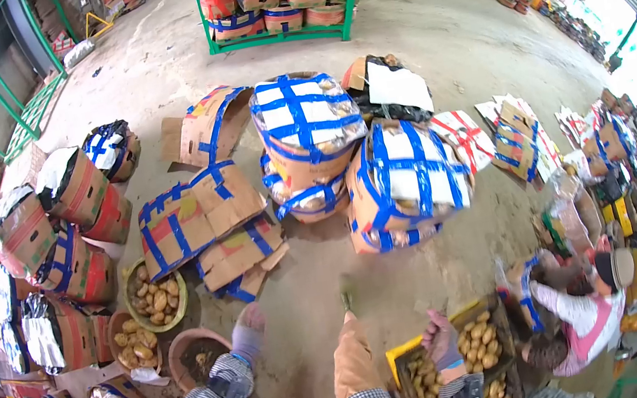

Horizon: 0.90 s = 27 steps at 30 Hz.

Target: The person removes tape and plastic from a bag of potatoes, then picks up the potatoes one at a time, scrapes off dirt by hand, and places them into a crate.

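My left hand [248, 335], in a pale purple glove with bare-looking fingertips, hangs beside the terracotta-coloured tub [192, 355] on the floor. Its fingers point loosely forward and hold nothing visible. My right hand [441, 343], gloved the same way, is over the yellow-edged crate [395, 362] of potatoes [481, 344] in this view. Its fingers stretch forward, with no object in them. Dark bands wrap both wrists below striped sleeves. Left of my left hand stand a green-rimmed basket of potatoes [158, 301] and another potato-filled basket [136, 344].
Blue-taped packed boxes [407, 168] stand ahead, with flattened cardboard [200, 213] to their left. A green rack [278, 39] of boxes is beyond. At right a person [587, 315] in a hat bends by a box. More boxes [75, 267] line the left.
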Each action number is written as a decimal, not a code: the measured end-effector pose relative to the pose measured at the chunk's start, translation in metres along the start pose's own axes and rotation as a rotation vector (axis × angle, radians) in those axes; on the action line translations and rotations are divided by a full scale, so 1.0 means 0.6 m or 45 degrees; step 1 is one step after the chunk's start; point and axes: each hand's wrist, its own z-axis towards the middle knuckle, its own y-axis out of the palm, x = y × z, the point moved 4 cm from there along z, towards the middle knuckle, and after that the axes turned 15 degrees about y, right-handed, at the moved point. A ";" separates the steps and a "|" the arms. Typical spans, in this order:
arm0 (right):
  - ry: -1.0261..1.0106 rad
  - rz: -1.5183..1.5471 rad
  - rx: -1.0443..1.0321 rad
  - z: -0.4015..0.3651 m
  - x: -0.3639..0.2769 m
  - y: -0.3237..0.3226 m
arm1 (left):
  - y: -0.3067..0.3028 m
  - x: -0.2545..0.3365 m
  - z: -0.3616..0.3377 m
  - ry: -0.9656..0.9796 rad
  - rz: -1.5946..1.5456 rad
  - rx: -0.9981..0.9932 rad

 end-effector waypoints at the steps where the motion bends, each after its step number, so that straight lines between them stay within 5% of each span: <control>1: -0.152 -0.224 0.383 0.022 0.006 0.029 | -0.020 0.158 0.001 -0.031 0.225 -0.035; 2: -0.287 -0.436 0.783 0.023 0.028 0.052 | -0.040 0.325 0.004 -0.066 0.441 -0.072; 3: 0.137 -0.321 1.006 0.026 0.131 0.016 | -0.057 0.313 -0.067 -0.337 0.733 -0.397; 6: 0.227 -0.519 0.891 0.240 0.090 0.042 | 0.035 0.301 0.094 -0.106 1.174 -0.914; 9: -0.112 -1.037 0.835 0.440 0.034 0.041 | 0.113 0.240 0.242 -0.095 1.079 -0.652; 12: 0.010 -1.474 0.898 0.575 -0.035 0.070 | 0.164 0.175 0.349 -0.029 1.149 -0.568; 14: -0.193 -1.970 0.763 0.637 -0.053 0.046 | 0.176 0.154 0.402 0.014 1.232 -0.537; 16: -0.276 -2.349 0.713 0.672 -0.048 -0.015 | 0.175 0.127 0.430 -0.423 1.116 -1.038; 18: -0.432 -2.896 0.535 0.699 -0.052 -0.025 | 0.180 0.105 0.445 -0.379 1.099 -1.047; 19: -0.417 -2.893 0.528 0.702 -0.046 -0.028 | 0.184 0.098 0.443 -0.336 1.086 -1.078; 21: 0.143 -2.992 0.385 0.732 -0.035 -0.041 | 0.191 0.087 0.468 -0.437 1.034 -1.086; 24: 0.283 -2.890 0.345 0.760 -0.051 -0.050 | 0.208 0.084 0.502 -0.599 0.935 -1.316; 27: 0.332 -2.886 0.253 0.772 -0.058 -0.058 | 0.204 0.082 0.495 -0.604 0.909 -1.184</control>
